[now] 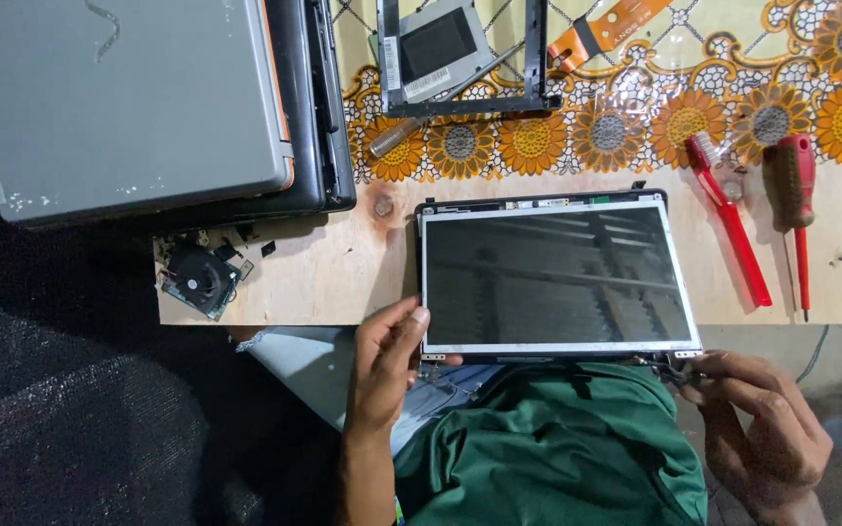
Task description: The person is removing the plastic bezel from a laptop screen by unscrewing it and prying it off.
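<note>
A bare laptop screen panel (pixel 555 278) with a dark glass face and thin metal frame lies in its black back cover on a wooden board (pixel 343 268). My left hand (pixel 387 365) grips the panel's near left corner, thumb along the edge. At the near right corner my right hand (pixel 762 424) pinches the hinge and its cables (pixel 674 368). A green cloth (pixel 557 448) covers my lap just below the panel.
Stacked closed laptops (pixel 138 97) sit at the far left. A small black fan (pixel 199 278) lies on the board's left end. A red toothbrush (pixel 728 219) and red-handled screwdriver (pixel 796 209) lie at right. A black bezel frame (pixel 465 102), drive caddy and orange ribbon cable rest on the sunflower cloth.
</note>
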